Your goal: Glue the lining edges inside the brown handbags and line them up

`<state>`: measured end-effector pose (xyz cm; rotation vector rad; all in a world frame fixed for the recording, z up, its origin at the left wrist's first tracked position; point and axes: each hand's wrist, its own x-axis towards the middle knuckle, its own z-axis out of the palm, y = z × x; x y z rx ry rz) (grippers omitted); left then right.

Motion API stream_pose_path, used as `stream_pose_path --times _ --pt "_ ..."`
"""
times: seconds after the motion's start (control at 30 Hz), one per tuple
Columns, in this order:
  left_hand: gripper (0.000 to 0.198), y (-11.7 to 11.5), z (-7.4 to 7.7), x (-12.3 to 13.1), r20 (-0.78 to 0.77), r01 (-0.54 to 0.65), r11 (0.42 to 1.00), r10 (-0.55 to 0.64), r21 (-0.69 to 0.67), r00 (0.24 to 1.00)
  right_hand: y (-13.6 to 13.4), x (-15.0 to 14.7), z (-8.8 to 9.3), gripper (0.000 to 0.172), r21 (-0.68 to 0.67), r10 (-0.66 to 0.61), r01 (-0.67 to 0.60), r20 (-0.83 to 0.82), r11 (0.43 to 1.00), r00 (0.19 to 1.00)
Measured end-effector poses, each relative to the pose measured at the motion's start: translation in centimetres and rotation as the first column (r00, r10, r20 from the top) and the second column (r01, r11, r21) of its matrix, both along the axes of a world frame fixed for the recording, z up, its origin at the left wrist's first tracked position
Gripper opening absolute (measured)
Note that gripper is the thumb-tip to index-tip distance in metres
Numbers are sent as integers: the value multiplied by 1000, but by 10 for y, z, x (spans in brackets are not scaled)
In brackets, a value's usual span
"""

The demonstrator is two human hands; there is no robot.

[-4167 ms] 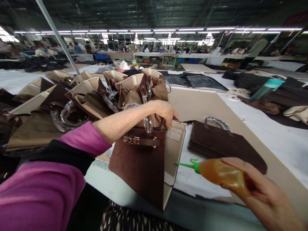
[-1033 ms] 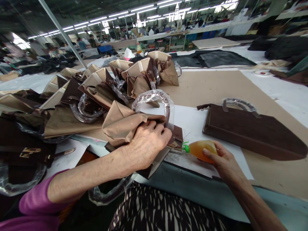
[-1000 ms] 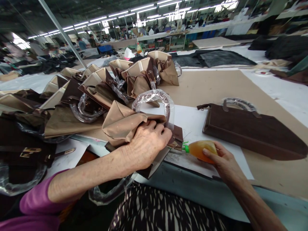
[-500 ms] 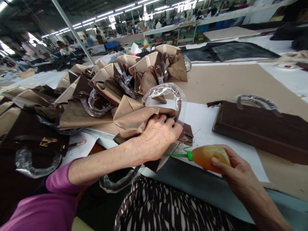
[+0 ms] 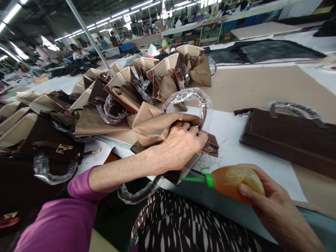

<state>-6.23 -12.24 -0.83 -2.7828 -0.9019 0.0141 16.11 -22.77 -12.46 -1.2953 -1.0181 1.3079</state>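
Observation:
My left hand (image 5: pixel 183 145) is closed on a brown handbag (image 5: pixel 154 124) whose tan lining is pulled out. The fingertips are hidden in the lining's folds. One plastic-wrapped handle of this bag stands up behind my hand; another hangs below the table edge. In my right hand (image 5: pixel 265 196) is a squeeze bottle (image 5: pixel 236 182) of amber liquid with a green cap. Its thin green nozzle points left, with the tip at the bag's lower edge beneath my left hand. Whether the tip touches the bag I cannot tell.
A finished-looking dark brown handbag (image 5: pixel 286 140) lies on the right over white paper (image 5: pixel 228 140). Several bags with lining out crowd the left, among them a dark bag (image 5: pixel 55 140) with a gold clasp. Black sheets (image 5: pixel 265 50) lie at the back. People work far off.
The bottle has come slightly lower, and its nozzle tip has gone from beside the bag's edge to under my left hand. My left hand keeps its hold. The view has shifted a little left.

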Motion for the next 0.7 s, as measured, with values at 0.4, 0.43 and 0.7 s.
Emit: stream_pose_path --times 0.4,0.43,0.7 --pt "20 2 1 0 -19 -14 1000 14 25 1000 -8 -15 15 42 -195 -175 141 -167 971 970" --pt "20 2 1 0 -21 -12 999 12 30 1000 -8 -15 14 42 -204 -184 146 -181 968 966" --pt "17 4 1 1 -54 -27 999 28 20 998 -13 -22 12 44 -237 -171 112 -245 965 954"
